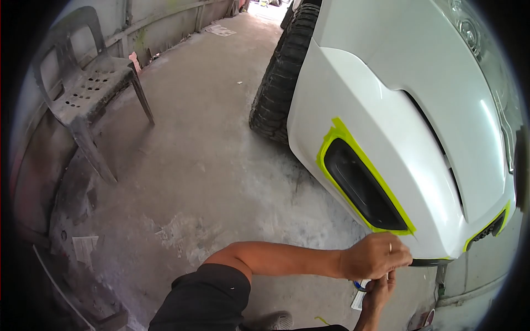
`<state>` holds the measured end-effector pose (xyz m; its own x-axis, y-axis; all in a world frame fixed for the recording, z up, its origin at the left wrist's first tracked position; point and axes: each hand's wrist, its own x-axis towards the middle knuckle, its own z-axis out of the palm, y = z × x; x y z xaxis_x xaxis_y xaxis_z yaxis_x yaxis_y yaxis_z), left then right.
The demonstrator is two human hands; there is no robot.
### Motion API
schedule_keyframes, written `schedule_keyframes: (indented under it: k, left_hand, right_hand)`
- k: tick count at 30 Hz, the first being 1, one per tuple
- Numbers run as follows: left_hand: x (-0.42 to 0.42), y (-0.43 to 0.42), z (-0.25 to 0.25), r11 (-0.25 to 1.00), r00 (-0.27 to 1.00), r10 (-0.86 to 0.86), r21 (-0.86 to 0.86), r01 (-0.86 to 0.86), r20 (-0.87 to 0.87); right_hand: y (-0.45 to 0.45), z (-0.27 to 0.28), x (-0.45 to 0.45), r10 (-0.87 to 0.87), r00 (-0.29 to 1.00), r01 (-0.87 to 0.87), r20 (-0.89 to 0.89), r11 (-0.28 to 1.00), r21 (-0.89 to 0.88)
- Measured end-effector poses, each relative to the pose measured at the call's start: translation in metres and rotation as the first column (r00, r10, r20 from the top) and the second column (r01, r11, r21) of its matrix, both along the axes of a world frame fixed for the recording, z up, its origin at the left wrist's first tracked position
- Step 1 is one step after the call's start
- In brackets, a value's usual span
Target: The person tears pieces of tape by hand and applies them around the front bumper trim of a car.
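Yellow-green tape (339, 128) around a dark, elongated recess (361, 185), low on the corner of a white bumper (397, 149); widest at the upper end, narrow along both long sides. Left hand (375, 256), with a ring (390, 247), closed, fingers curled inward, just below the lower end of the taped border; contact with tape or bumper impossible to tell. Right hand (379, 291) directly below, fingers bent upward, tips partly covered; cannot tell whether spread or pinched, nor, for either hand, anything within the grip. Beside these lower fingers, a dark blue curved object (360, 287), partly hidden; held or merely behind, cannot tell. Best judged as fine two-handed fingerwork close to the border. For good execution, keep both hands together and steady, passing force between fingertips rather than into the bumper. Hold knuckles and ring clear of the glossy white surface, against possible scratches. Avoid catching the border's lower edge with wrist or finger, against probable lifting. Keep any loose sticky end away from the pale-stained floor (204, 138), a likely source of grit. Check corners for flat, unbroken contact, especially at the broad upper end. At far right, further tape (507, 212) beside a second dark opening (488, 230). Beyond the recess, a treaded tyre (281, 77); across the floor, a dusty chair (91, 88).
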<state>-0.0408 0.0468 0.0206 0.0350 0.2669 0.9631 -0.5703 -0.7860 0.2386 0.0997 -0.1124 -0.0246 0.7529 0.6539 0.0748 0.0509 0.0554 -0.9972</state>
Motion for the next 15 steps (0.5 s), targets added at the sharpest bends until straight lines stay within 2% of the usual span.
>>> schedule_keyframes:
  k: [1,2,4,6,8,9,11,12,14,15]
  left_hand:
    - [-0.005,0.009,0.005,0.999,0.999,-0.04,-0.015,0.039,-0.02]
    - [-0.009,0.014,0.008,0.999,0.999,-0.035,-0.016,0.035,-0.018]
    - [-0.014,0.021,0.014,0.99,0.999,-0.002,-0.143,0.009,0.048]
    - [-0.015,0.025,0.016,0.986,0.998,-0.011,-0.164,0.021,0.063]
    - [-0.016,0.028,0.015,0.986,0.998,-0.001,-0.165,0.011,0.058]
    - [-0.016,0.029,0.015,0.986,0.998,0.003,-0.165,0.007,0.059]
    - [-0.018,0.028,0.017,0.985,0.999,-0.01,-0.171,0.019,0.052]
    - [-0.017,0.028,0.017,0.985,0.999,-0.009,-0.169,0.018,0.052]
    - [-0.016,0.03,0.017,0.991,0.999,-0.004,-0.134,0.01,0.045]
    - [-0.016,0.03,0.017,0.991,0.999,-0.003,-0.132,0.009,0.047]
  right_hand:
    - [-0.003,0.003,-0.005,0.118,0.979,-0.099,0.165,0.988,-0.119]
    - [0.0,0.009,-0.017,0.122,0.978,-0.103,0.167,0.987,-0.121]
    - [0.009,0.019,-0.039,0.178,0.942,-0.103,0.285,0.96,-0.259]
    - [0.003,0.018,-0.038,0.256,0.922,-0.164,0.29,0.938,-0.305]
    - [0.001,0.018,-0.038,0.619,0.649,-0.172,0.443,0.686,-0.707]
    - [0.001,0.018,-0.04,0.621,0.646,-0.174,0.443,0.685,-0.707]
    - [0.003,0.025,-0.055,0.86,0.393,-0.18,0.325,0.418,-0.89]
    - [0.005,0.027,-0.06,0.86,0.393,-0.18,0.326,0.419,-0.89]
    - [0.008,0.031,-0.066,0.869,0.455,-0.182,0.195,0.305,-0.935]
    - [0.008,0.031,-0.066,0.87,0.453,-0.181,0.197,0.306,-0.935]
